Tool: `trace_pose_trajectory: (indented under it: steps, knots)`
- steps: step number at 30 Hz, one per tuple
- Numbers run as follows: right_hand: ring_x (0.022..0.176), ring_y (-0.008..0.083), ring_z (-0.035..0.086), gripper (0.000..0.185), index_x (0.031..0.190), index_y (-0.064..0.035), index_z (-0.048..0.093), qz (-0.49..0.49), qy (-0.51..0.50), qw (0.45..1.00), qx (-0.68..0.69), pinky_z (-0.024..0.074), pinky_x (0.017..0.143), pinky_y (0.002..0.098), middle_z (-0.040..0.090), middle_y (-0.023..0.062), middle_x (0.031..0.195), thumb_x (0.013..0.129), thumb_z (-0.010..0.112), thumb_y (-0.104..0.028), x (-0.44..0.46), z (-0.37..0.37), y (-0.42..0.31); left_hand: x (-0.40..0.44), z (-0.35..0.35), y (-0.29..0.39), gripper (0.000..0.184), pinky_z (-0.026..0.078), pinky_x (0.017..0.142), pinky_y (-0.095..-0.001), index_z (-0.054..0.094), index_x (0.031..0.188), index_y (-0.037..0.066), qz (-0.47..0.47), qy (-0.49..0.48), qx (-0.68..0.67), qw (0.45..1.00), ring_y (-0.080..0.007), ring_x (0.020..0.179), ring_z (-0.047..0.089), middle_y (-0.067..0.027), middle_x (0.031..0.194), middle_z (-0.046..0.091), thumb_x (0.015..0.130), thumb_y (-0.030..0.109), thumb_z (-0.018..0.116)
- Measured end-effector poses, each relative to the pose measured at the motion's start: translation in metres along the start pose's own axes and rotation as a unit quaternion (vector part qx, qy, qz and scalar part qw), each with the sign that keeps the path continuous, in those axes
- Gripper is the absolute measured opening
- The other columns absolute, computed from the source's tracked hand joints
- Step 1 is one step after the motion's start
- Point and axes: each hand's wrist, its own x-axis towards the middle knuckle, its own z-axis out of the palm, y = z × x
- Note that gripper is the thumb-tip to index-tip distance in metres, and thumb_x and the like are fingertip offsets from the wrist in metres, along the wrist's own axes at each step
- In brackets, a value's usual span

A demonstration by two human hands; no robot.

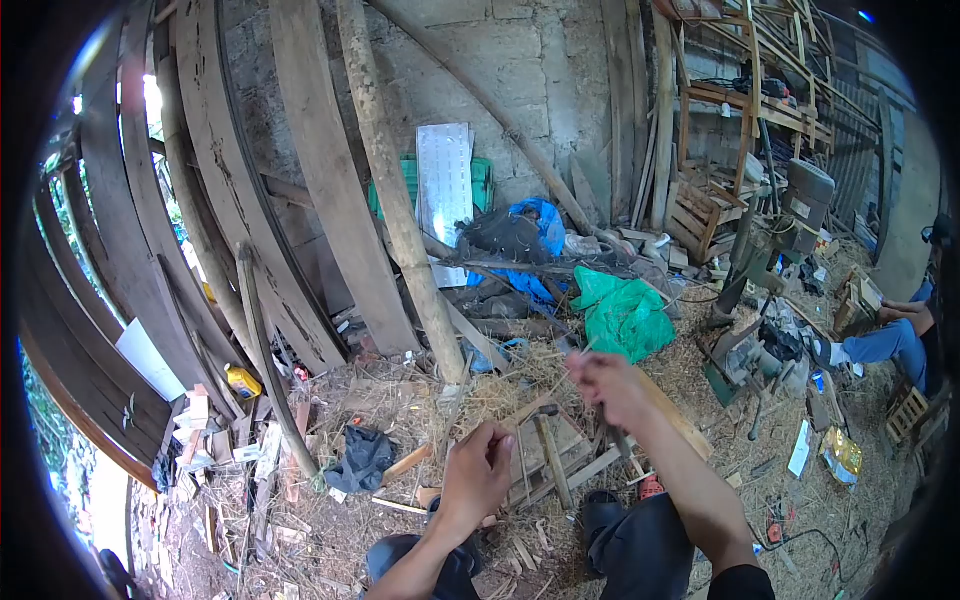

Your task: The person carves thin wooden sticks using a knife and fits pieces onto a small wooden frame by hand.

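Observation:
My left hand (480, 475) is raised over my left leg, with its fingers curled in and the thumb against them. Whatever it may hold is hidden. Farther forward and to the right, my right hand (612, 390) is closed too, its fingertips bent together and slightly blurred. Anything in it is too small to make out. Between and below the hands, a hammer (552, 460) with a wooden handle lies on a wooden frame (530, 490) on the ground. A pale board (675, 415) lies behind my right forearm.
A dark cloth (360, 458) and wood scraps lie on the straw-strewn ground to the left. Ahead are a green plastic sheet (625, 315) and a slanting pole (400, 200). A yellow bottle (242, 380) stands by the planks. Another person's leg (890, 350) shows at right.

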Motion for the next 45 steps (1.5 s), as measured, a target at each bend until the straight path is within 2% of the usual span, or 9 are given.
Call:
trace_pose_trajectory:
  steps: [7,9,13,18,21,24,27,33,45]
  knots:
    - [0.050,0.0047,0.040,0.019,0.093,-0.0008,0.058,0.025,-0.068,0.996,0.047,0.0274,0.043,0.0194,0.054,-0.0011,0.071,0.094,0.057,-0.019,-0.014,-0.002,0.001,0.001,-0.001,-0.014,0.008,0.042,0.053,-0.0297,0.058,0.087,-0.003,0.025,0.008,0.026,0.999,-0.0155,0.055,0.053,-0.0125,0.067,0.059,0.087,0.005,0.061]
    - [0.050,0.0050,0.041,0.019,0.092,-0.0004,0.059,0.040,-0.111,0.993,-0.014,0.0280,0.043,0.0197,0.056,-0.0001,0.071,0.093,0.058,-0.020,-0.032,0.027,0.007,0.003,0.003,-0.006,0.005,0.046,0.058,-0.0380,0.055,0.088,0.000,0.091,0.019,0.025,0.995,-0.0328,0.066,0.060,-0.0174,0.076,0.059,0.086,0.003,0.059]
    - [0.051,0.0057,0.043,0.020,0.090,0.0004,0.062,0.034,-0.130,0.990,-0.050,0.0299,0.044,0.0211,0.060,0.0032,0.072,0.092,0.061,-0.020,-0.036,0.042,0.000,0.005,0.000,0.000,0.005,0.046,0.058,-0.0387,0.055,0.089,0.000,0.101,0.020,0.044,0.994,-0.0346,0.066,0.059,-0.0177,0.080,0.058,0.086,0.003,0.058]
    - [0.049,0.0045,0.042,0.021,0.085,0.0003,0.062,0.058,-0.123,0.990,-0.023,0.0300,0.043,0.0209,0.061,0.0022,0.072,0.092,0.061,-0.020,-0.017,0.028,-0.002,0.006,0.008,0.000,0.007,0.045,0.057,-0.0317,0.058,0.088,-0.003,0.094,0.030,0.015,0.995,-0.0220,0.061,0.059,-0.0157,0.073,0.061,0.087,0.004,0.060]
    - [0.050,0.0043,0.041,0.019,0.088,0.0004,0.060,0.008,0.010,0.998,-0.067,0.0286,0.043,0.0203,0.059,0.0005,0.074,0.093,0.058,-0.018,0.003,-0.002,-0.003,-0.001,-0.006,0.010,0.008,0.042,0.055,-0.0279,0.059,0.088,-0.002,0.017,0.004,-0.016,1.000,-0.0122,0.059,0.053,-0.0102,0.069,0.060,0.088,0.006,0.059]
    - [0.051,0.0043,0.039,0.017,0.095,0.0004,0.058,-0.032,-0.025,0.997,0.062,0.0264,0.043,0.0201,0.054,-0.0018,0.076,0.094,0.055,-0.016,0.010,-0.025,-0.005,0.002,-0.009,-0.002,0.010,0.041,0.055,-0.0257,0.060,0.089,-0.003,-0.016,-0.012,-0.035,0.999,-0.0071,0.060,0.050,-0.0063,0.067,0.059,0.089,0.007,0.059]
    - [0.052,0.0040,0.041,0.019,0.095,0.0008,0.060,-0.001,-0.087,0.995,0.038,0.0285,0.044,0.0196,0.056,-0.0007,0.075,0.094,0.057,-0.018,-0.015,0.003,0.002,0.005,-0.004,-0.016,0.011,0.045,0.056,-0.0315,0.059,0.087,-0.002,-0.044,-0.025,-0.019,0.999,-0.0172,0.056,0.055,-0.0153,0.069,0.060,0.088,0.009,0.060]
    - [0.051,0.0051,0.042,0.018,0.089,0.0001,0.062,0.018,-0.145,0.987,-0.071,0.0304,0.045,0.0200,0.061,0.0033,0.074,0.092,0.059,-0.017,-0.034,0.037,0.002,0.004,0.003,-0.015,0.014,0.044,0.062,-0.0255,0.060,0.092,-0.003,-0.008,-0.029,-0.116,0.993,-0.0067,0.067,0.051,-0.0049,0.074,0.061,0.091,0.011,0.058]
    - [0.048,0.0041,0.040,0.017,0.089,-0.0014,0.062,0.026,-0.116,0.991,-0.055,0.0293,0.043,0.0200,0.059,0.0008,0.070,0.092,0.061,-0.018,-0.012,0.023,-0.002,0.003,0.007,-0.008,0.011,0.044,0.068,-0.0261,0.059,0.092,-0.003,-0.043,-0.037,-0.051,0.997,-0.0088,0.073,0.053,-0.0063,0.079,0.063,0.091,0.008,0.057]
